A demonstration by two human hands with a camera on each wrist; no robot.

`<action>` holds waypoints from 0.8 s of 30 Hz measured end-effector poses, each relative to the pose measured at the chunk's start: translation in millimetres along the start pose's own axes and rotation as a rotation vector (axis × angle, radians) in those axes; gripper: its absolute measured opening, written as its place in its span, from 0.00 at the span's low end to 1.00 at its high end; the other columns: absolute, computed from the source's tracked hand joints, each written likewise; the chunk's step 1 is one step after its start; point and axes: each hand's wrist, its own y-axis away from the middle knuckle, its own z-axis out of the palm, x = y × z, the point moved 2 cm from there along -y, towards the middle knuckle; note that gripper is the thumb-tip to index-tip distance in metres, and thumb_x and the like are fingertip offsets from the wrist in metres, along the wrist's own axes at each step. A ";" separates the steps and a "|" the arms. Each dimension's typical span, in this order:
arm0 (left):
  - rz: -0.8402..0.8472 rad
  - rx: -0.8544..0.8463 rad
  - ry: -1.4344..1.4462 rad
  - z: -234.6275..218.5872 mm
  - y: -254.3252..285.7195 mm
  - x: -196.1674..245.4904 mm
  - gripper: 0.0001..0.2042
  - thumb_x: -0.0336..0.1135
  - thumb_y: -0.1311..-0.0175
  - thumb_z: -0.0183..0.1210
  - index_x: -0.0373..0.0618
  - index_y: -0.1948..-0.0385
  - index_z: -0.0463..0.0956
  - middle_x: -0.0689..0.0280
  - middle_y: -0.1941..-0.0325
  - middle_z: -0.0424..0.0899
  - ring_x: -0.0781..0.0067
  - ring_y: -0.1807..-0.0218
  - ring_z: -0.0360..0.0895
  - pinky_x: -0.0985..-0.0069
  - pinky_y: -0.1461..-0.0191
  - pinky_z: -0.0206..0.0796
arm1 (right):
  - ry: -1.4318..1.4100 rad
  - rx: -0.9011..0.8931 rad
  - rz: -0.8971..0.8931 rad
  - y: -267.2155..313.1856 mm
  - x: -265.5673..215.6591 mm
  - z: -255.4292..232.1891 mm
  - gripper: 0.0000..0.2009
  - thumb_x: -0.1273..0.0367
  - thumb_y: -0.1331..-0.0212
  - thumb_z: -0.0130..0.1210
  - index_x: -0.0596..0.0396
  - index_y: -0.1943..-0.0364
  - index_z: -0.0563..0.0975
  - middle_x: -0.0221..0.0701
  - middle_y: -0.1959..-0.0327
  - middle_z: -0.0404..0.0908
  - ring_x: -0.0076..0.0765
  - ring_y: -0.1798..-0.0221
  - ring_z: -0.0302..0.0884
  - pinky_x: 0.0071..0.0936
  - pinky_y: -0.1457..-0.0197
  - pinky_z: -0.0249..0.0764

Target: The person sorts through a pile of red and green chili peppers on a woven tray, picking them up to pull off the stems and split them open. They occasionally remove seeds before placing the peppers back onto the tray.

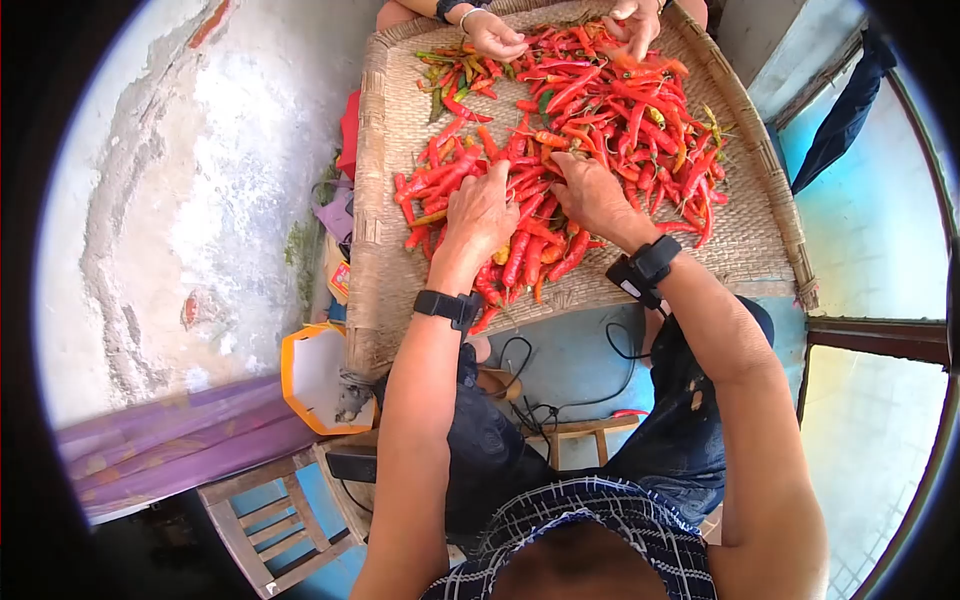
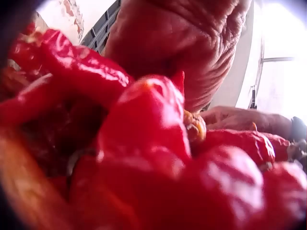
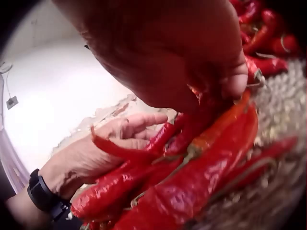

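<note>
Red chili peppers [image 1: 540, 225] lie heaped on a woven bamboo tray [image 1: 745, 240]. My left hand [image 1: 482, 212] is at the near left of the heap, its fingers fairly straight against the peppers in the right wrist view. My right hand [image 1: 598, 203] reaches in from the right. Its thumb and fingers bend down around a red chili pepper [image 3: 206, 112], partly hidden under the hand. Glossy red peppers [image 2: 144, 129] fill the left wrist view, below the palm. An orange-red pepper [image 3: 225, 124] lies just below the right fingertips.
Across the tray, another person's hands [image 1: 497, 38] hover over the far peppers, near a small green and orange pile [image 1: 450, 75]. A yellow-edged box [image 1: 325, 380] stands left of the tray, beside a wooden chair [image 1: 285, 530]. Black cables [image 1: 590, 400] hang below the near edge.
</note>
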 end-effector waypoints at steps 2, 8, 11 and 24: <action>0.029 -0.043 0.029 -0.6 1.2 -9.8 0.22 0.31 0.49 0.53 0.43 0.49 0.68 0.52 0.58 0.77 0.49 0.55 0.72 0.60 0.49 0.64 | -0.123 -0.030 0.004 1.2 -7.6 2.6 0.09 0.73 0.51 0.52 0.60 0.65 0.74 0.48 0.71 0.78 0.52 0.62 0.77 0.43 0.59 0.73; 0.050 -0.142 -0.037 -36.9 30.4 -7.7 0.16 0.26 0.51 0.50 0.45 0.57 0.72 0.54 0.59 0.79 0.51 0.53 0.73 0.62 0.49 0.65 | -0.440 -0.142 -0.035 17.0 -49.1 -11.4 0.10 0.76 0.51 0.52 0.58 0.62 0.78 0.46 0.68 0.79 0.51 0.63 0.78 0.38 0.60 0.74; -0.062 -0.076 0.027 -45.1 42.8 -15.3 0.16 0.25 0.51 0.51 0.44 0.58 0.71 0.54 0.58 0.78 0.51 0.52 0.73 0.62 0.49 0.65 | -0.481 -0.097 -0.164 17.5 -54.7 -16.6 0.09 0.75 0.50 0.56 0.58 0.64 0.78 0.44 0.72 0.79 0.47 0.67 0.78 0.34 0.63 0.74; 0.041 0.159 0.091 -49.7 42.2 -12.7 0.19 0.25 0.46 0.49 0.42 0.50 0.68 0.52 0.51 0.74 0.50 0.47 0.69 0.63 0.43 0.60 | -1.288 0.226 0.330 -23.3 -15.2 -98.3 0.10 0.64 0.37 0.50 0.57 0.63 0.76 0.28 0.72 0.79 0.17 0.74 0.71 0.16 0.69 0.69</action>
